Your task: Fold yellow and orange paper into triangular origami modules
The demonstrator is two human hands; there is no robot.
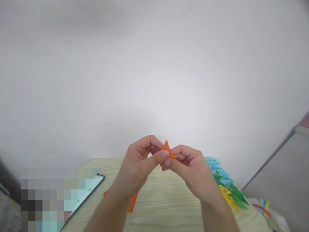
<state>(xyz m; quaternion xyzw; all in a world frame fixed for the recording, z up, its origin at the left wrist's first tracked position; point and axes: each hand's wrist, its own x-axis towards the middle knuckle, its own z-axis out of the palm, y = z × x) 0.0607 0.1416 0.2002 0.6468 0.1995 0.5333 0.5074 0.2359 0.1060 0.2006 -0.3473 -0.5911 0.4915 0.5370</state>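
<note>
A small piece of folded orange paper (166,146), pointed at the top like a triangle, is held up above the table. My left hand (145,158) pinches it from the left, thumb across its front. From the right, my right hand (187,161) grips its lower corner between thumb and fingers. The fingertips behind the paper are partly hidden. Under my left forearm lies more orange paper (132,203) on the table, mostly covered by the arm.
The light wood-grain table (166,199) stands against a white wall (154,80). Folded blue (218,170), green (238,195) and yellow paper pieces (228,196) lie along its right edge. At the left is a dark-edged device (93,185), partly blurred out. A whitish bag (277,219) sits lower right.
</note>
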